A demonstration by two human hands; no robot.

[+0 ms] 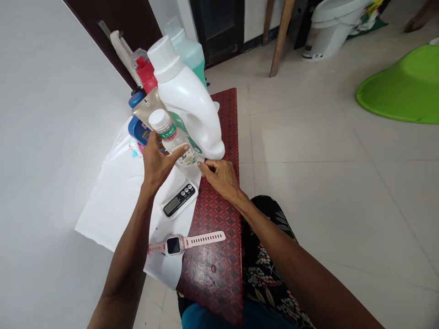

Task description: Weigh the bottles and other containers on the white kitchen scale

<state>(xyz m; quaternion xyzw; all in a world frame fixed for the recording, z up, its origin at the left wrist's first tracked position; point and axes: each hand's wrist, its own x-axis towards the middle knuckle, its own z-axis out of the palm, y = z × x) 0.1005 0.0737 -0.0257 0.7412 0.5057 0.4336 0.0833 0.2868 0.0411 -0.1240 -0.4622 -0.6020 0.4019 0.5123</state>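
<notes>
In the head view my left hand is wrapped round a clear plastic bottle with a white cap and a green label band. The bottle leans to the upper left, in front of a large white jug. My right hand is closed beside the bottle's base, thumb and fingers drawn together; whether anything small is between them is hidden. Just below the hands lies a white kitchen scale with a dark display panel. A pink-strapped smartwatch rests nearer to me, across the white cloth and the red tabletop.
The white jug, a teal bottle, a red-topped bottle, a beige tube and a blue bottle crowd the far end. White cloth partly covers the red patterned table. A wall stands left.
</notes>
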